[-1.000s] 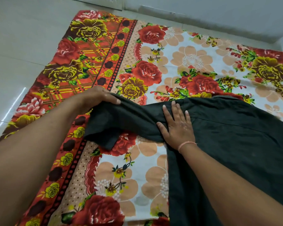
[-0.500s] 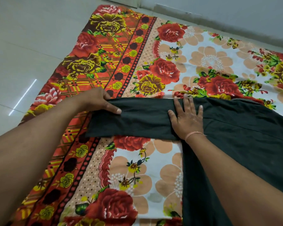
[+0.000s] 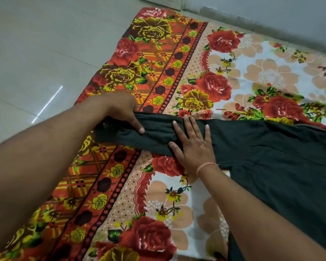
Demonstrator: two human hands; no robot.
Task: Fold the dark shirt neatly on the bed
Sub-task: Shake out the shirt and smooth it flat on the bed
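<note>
Early stage: the shirt (image 3: 271, 157) lies mostly spread on the bed (image 3: 262, 76); left hand (image 3: 120, 112) grasps its sleeve (image 3: 149, 136), right hand (image 3: 194, 147) pressing flat, released. Body unfolded.

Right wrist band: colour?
Pale pink-orange thread band on the right wrist, seen in the head view.

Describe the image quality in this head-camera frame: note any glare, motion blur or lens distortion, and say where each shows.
Head view: a bright streak of glare lies on the tiled floor at left; the left forearm looks soft and smeared, while the right hand on the dark shirt is fairly sharp; the wide lens bends the wall base and tilts the floral sheet; lighting is even, shadows faint.
</note>
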